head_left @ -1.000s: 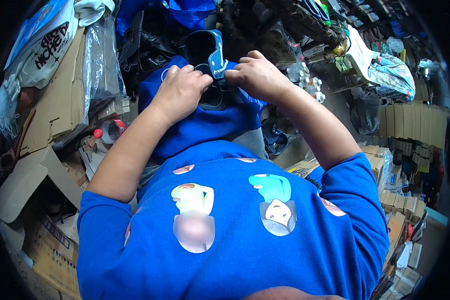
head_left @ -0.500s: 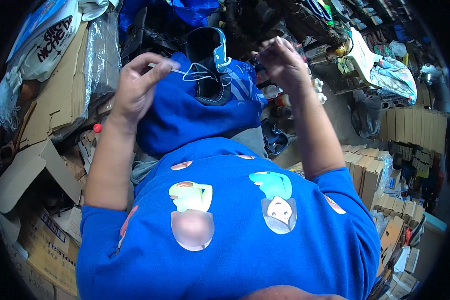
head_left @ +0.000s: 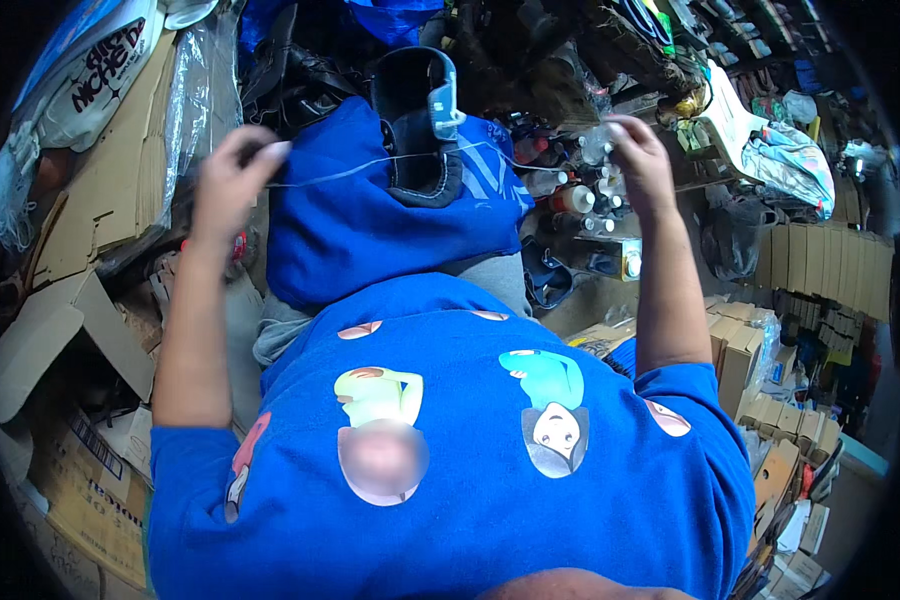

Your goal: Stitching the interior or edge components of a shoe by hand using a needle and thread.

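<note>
Our left hand [head_left: 235, 180] at ten o'clock and right hand [head_left: 644, 165] at two are apart, seemingly to spread the thread [head_left: 385, 160]; grips we cannot tell. Our lap [head_left: 380, 245] probably steadies the sandal [head_left: 410, 135] at twelve.

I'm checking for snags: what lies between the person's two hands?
In the head view, a pale thread runs between left hand and right hand, over a blue shoe and blue cloth; bottles show toward the right.
</note>
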Demonstrator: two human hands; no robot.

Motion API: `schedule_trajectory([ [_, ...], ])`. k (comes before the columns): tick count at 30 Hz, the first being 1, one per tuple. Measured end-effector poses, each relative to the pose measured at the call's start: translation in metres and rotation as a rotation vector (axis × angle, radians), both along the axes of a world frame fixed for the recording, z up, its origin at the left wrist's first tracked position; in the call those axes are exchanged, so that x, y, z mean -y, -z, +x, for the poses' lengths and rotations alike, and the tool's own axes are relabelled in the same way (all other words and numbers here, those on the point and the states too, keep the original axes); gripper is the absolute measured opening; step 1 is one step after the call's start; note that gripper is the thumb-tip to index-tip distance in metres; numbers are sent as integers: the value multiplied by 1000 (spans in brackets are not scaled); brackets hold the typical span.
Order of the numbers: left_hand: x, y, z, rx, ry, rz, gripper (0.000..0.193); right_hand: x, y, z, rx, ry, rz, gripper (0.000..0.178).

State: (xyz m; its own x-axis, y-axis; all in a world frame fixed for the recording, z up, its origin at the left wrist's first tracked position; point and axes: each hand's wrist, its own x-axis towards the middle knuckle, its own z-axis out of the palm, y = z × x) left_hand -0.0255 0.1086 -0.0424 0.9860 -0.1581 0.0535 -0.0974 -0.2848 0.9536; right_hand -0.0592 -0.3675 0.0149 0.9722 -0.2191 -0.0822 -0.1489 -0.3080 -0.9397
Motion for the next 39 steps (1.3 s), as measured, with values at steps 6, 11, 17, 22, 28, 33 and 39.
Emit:
schedule_trajectory([
  [6,117,-31,29,296,357,182,45,-108,-6,24,91,-596,-416,16],
  [11,139,-26,46,153,510,273,64,-108,4,39,196,-742,-611,17],
  [17,143,-41,54,86,668,492,31,-106,4,45,141,-799,-559,17],
  [22,142,-19,59,-39,739,231,26,-109,3,48,154,-836,-584,16],
  [28,142,-14,58,-41,730,143,25,-108,16,43,124,-794,-473,20],
  [33,140,-18,57,-142,732,204,24,-113,26,25,134,-682,-401,22],
  [39,135,-25,57,-67,890,241,27,-112,29,13,322,-661,-500,21],
])
